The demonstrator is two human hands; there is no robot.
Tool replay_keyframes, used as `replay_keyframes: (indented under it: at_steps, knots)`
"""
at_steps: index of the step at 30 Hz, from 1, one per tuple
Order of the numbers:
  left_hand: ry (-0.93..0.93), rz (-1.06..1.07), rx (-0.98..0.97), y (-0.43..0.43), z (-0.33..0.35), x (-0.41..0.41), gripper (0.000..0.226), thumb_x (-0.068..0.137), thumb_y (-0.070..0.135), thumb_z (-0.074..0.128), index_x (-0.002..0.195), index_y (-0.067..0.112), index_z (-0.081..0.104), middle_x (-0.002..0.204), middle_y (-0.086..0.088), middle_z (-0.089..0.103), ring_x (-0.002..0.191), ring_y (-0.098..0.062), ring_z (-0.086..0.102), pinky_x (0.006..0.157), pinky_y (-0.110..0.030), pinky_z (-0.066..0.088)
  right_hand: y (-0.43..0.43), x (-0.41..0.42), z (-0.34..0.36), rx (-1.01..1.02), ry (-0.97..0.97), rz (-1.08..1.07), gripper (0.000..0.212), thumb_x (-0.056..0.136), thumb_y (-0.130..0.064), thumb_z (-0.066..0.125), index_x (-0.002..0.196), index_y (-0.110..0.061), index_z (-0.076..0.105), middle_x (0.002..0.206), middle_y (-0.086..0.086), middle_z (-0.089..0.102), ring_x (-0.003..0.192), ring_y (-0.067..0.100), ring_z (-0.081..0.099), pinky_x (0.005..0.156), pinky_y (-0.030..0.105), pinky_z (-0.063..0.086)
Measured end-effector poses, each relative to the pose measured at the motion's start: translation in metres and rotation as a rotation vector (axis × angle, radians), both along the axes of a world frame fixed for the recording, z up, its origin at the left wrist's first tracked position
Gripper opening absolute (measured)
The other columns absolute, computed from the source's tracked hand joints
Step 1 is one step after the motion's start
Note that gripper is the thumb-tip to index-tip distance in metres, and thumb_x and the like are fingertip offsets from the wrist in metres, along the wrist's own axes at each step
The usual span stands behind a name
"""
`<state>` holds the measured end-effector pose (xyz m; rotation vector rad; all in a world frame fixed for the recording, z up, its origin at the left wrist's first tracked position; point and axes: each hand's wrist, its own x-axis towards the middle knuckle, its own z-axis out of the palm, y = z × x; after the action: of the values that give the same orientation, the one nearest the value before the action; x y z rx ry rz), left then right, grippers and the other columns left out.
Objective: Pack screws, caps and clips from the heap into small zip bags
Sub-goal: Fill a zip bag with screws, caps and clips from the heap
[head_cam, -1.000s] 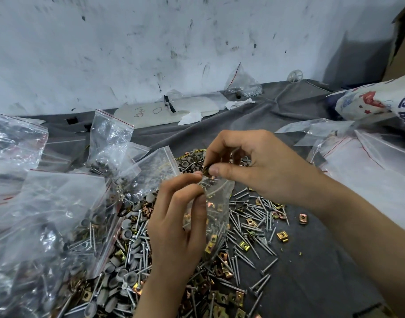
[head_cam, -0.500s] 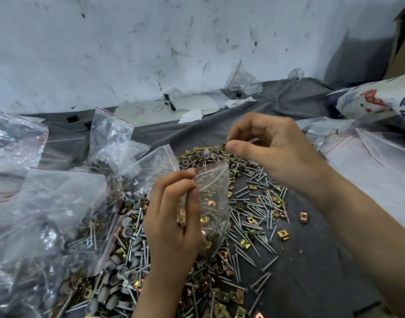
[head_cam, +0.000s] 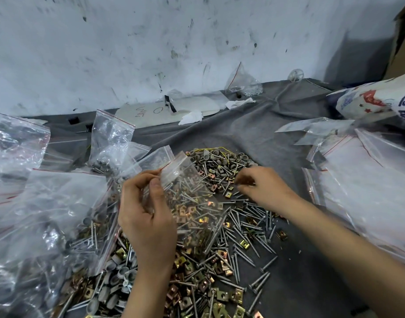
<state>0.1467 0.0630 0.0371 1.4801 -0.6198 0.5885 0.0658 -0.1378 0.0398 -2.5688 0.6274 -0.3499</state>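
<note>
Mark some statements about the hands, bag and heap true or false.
1. The left hand holds a bag by its mouth. True.
2. The right hand is inside the bag. False: it is down at the heap, apart from the bag.
3. The heap lies on a grey cloth. True.
4. The heap holds one kind of part. False: clips and caps lie among the screws.
</note>
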Motion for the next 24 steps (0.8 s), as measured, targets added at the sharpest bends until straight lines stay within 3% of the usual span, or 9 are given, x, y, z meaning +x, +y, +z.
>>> replay_keyframes:
  at_steps: [3,6,10,15,18,21,24]
  knots:
    - [-0.021,0.002,0.009,0.0,0.0,0.001,0.007,0.097,0.015,0.05,0.102,0.014,0.055,0.098,-0.005,0.063,0.091,-0.01,0.062,0.078,-0.012,0.047,0.01,0.02,-0.003,-0.1,0.043,0.059,0.016,0.089,-0.02,0.065,0.103,-0.021,0.072,0.103,0.003,0.067,0.1,0.02,0.06,0.087,0.028,0.046]
    - [-0.016,-0.004,0.017,0.0,-0.002,0.001,0.006,0.097,0.016,0.05,0.1,0.015,0.055,0.096,0.0,0.062,0.089,-0.009,0.062,0.076,-0.012,0.047,0.015,0.032,-0.006,-0.237,0.139,0.033,0.019,0.089,-0.03,0.064,0.106,-0.022,0.069,0.11,0.004,0.062,0.111,0.023,0.051,0.094,0.037,0.044]
    - [0.018,-0.01,0.01,-0.001,-0.003,0.002,0.006,0.097,0.018,0.05,0.099,0.017,0.055,0.096,0.002,0.063,0.09,-0.01,0.063,0.077,-0.017,0.048,0.018,0.036,-0.01,-0.383,0.197,-0.003,0.028,0.09,-0.037,0.061,0.113,-0.022,0.065,0.119,0.001,0.057,0.12,0.025,0.042,0.099,0.04,0.037]
    - [0.039,-0.027,0.001,0.0,-0.003,0.002,0.006,0.097,0.018,0.05,0.099,0.019,0.056,0.098,-0.001,0.065,0.093,-0.016,0.065,0.077,-0.028,0.051,0.018,0.039,-0.013,-0.463,0.196,0.099,0.024,0.09,-0.029,0.06,0.109,-0.017,0.064,0.121,0.003,0.052,0.122,0.024,0.036,0.101,0.039,0.035]
    - [0.039,-0.03,0.002,0.0,-0.002,0.001,0.006,0.097,0.018,0.05,0.098,0.02,0.056,0.097,0.0,0.065,0.092,-0.015,0.065,0.076,-0.027,0.051,0.019,0.035,-0.012,-0.272,0.008,0.071,0.009,0.088,-0.024,0.063,0.094,-0.018,0.063,0.108,0.0,0.058,0.106,0.017,0.047,0.091,0.027,0.039]
    - [0.023,-0.047,0.006,-0.001,-0.001,-0.001,0.007,0.096,0.016,0.05,0.098,0.019,0.055,0.098,-0.002,0.065,0.094,-0.014,0.064,0.077,-0.022,0.051,0.024,0.027,0.01,0.171,-0.323,-0.057,0.01,0.084,-0.012,0.069,0.083,-0.019,0.062,0.082,-0.005,0.065,0.078,0.01,0.057,0.064,0.009,0.041]
    - [-0.049,-0.101,0.023,-0.003,0.003,-0.005,0.008,0.096,0.014,0.049,0.1,0.02,0.054,0.1,0.001,0.062,0.098,-0.01,0.062,0.08,-0.015,0.047,0.038,0.018,0.05,0.494,-0.596,0.047,0.024,0.081,-0.008,0.073,0.087,-0.026,0.059,0.081,-0.01,0.067,0.078,0.005,0.063,0.075,0.016,0.051]
